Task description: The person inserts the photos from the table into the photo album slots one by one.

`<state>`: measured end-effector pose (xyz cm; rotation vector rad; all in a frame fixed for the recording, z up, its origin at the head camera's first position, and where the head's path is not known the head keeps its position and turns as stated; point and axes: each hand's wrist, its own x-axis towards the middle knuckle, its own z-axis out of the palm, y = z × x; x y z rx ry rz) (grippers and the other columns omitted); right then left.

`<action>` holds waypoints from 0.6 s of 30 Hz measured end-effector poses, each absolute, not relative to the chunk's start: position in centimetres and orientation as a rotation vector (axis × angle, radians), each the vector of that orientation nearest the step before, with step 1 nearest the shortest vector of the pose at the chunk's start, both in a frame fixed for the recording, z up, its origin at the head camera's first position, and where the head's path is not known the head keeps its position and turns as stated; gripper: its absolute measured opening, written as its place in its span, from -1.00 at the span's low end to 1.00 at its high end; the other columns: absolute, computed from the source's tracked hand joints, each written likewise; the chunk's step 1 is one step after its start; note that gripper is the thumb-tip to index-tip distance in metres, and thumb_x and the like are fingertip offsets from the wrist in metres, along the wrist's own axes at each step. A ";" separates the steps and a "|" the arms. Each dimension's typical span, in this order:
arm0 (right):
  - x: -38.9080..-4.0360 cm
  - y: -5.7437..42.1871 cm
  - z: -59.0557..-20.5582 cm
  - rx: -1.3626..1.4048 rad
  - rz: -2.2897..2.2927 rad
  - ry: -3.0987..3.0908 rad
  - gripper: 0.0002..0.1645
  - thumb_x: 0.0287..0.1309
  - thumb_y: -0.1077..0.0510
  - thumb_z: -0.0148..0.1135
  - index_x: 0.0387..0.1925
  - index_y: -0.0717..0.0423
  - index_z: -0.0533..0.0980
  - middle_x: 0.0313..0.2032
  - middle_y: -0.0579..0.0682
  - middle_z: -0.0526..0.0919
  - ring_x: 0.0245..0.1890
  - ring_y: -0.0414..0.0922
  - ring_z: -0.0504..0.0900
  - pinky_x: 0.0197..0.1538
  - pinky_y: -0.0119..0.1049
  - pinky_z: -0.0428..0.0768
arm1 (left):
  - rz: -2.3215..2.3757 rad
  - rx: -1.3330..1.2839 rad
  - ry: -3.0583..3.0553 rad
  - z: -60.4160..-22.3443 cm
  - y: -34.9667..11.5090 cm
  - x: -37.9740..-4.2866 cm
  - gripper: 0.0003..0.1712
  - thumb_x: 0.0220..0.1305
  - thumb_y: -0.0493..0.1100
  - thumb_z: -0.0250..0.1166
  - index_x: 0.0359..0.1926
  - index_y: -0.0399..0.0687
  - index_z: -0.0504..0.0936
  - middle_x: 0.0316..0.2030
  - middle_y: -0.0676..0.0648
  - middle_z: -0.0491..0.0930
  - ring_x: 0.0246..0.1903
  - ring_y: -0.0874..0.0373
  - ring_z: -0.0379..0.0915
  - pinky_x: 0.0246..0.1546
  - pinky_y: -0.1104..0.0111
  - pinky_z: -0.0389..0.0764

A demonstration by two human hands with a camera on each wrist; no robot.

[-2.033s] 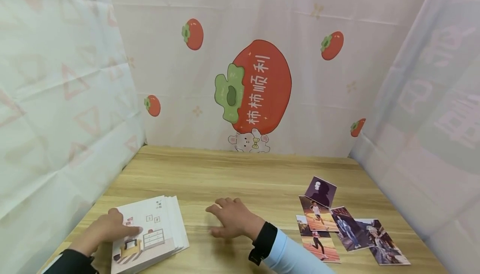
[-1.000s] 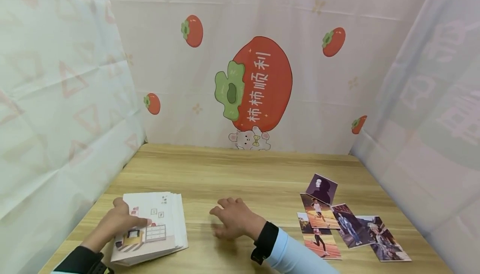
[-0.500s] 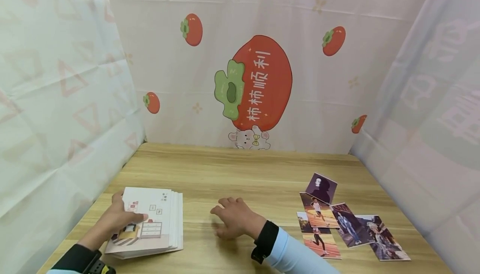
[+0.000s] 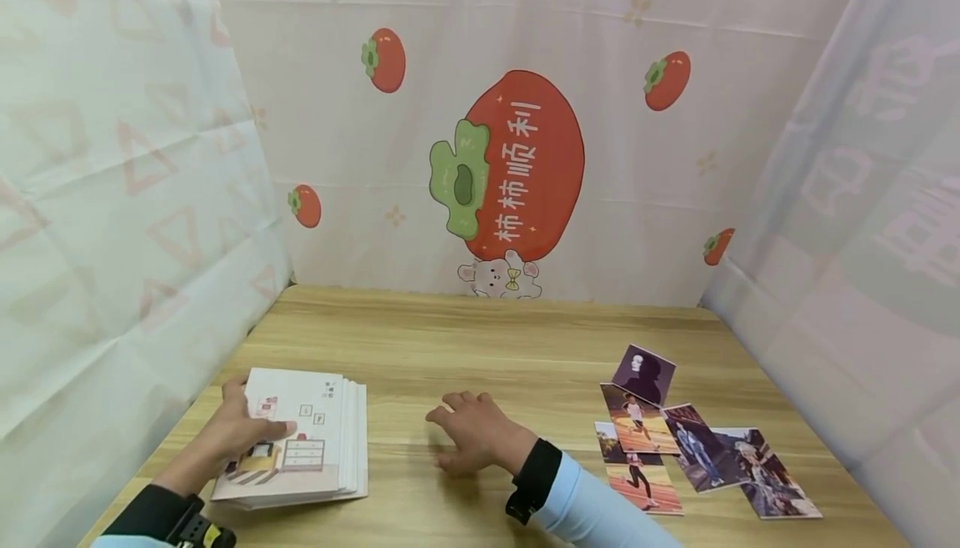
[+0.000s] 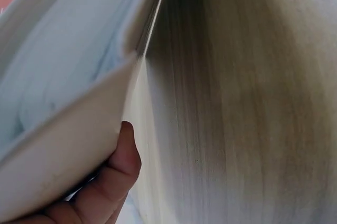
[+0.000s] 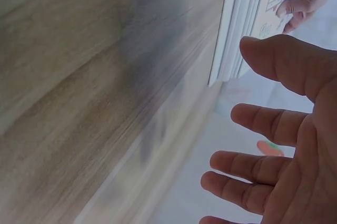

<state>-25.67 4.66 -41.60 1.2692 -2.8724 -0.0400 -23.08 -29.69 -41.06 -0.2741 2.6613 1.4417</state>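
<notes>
At the lower left of the frame, the left hand [image 4: 243, 431] has hold of a stack of white booklets or cards [image 4: 300, 394]; I can't tell which. Its grip pinches the stack at the left side: the thumb lies across the printed top face, pointing inward, while the fingers wrap the left edge and go out of sight behind it. The left wrist view shows a finger curled against the edge. Most of the stack extends to the right of the grip, its layered edges slightly fanned on that side. I can't tell whether the whole underside rests on the bench [image 4: 420, 348].

The right hand [image 4: 476, 435] sits at lower centre, well apart from the stack, its grip spread, with thumb and fingers separated and slightly bent above the bench, a shadow beneath. A black band [image 4: 537, 473] circles that wrist, below a light blue sleeve [image 4: 592, 510].

At the lower right, five photo cards [image 4: 637, 419] lie face up in a loose, overlapping cluster, two showing runners. Behind the bench, a pale curtain [image 4: 337, 131] bears a large red persimmon [image 4: 551, 173] at the frame's centre.
</notes>
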 end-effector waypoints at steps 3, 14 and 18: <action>-25.9 4.8 -41.6 1.268 -0.029 -2.877 -0.33 0.02 -0.20 0.25 0.18 -0.12 0.39 0.14 0.03 0.40 0.11 -0.02 0.37 0.01 -0.06 0.37 | 1.461 -0.278 2.657 -40.9 -29.7 -23.2 0.44 -0.06 -0.15 0.47 0.30 -0.36 -0.62 0.10 -0.62 -0.06 0.05 -0.41 0.03 0.08 -0.15 0.07; -27.0 6.2 -40.7 1.177 0.168 -2.922 -0.24 0.03 -0.18 0.29 0.25 -0.06 0.33 0.18 0.03 0.38 0.17 0.00 0.34 0.07 0.06 0.34 | 1.559 -0.152 2.723 -40.0 -28.2 -23.5 0.37 -0.03 -0.17 0.44 0.34 -0.24 -0.56 0.05 -0.49 0.06 -0.11 -0.21 0.24 -0.25 0.27 0.38; -27.3 7.5 -39.4 1.127 0.247 -2.920 -0.26 0.05 -0.15 0.28 0.25 -0.02 0.33 0.17 0.06 0.38 0.16 0.03 0.34 0.07 0.09 0.33 | 1.644 -0.122 2.682 -39.6 -26.4 -24.0 0.33 0.01 -0.16 0.42 0.35 -0.21 -0.55 0.07 -0.47 0.04 -0.08 -0.19 0.23 -0.28 0.35 0.40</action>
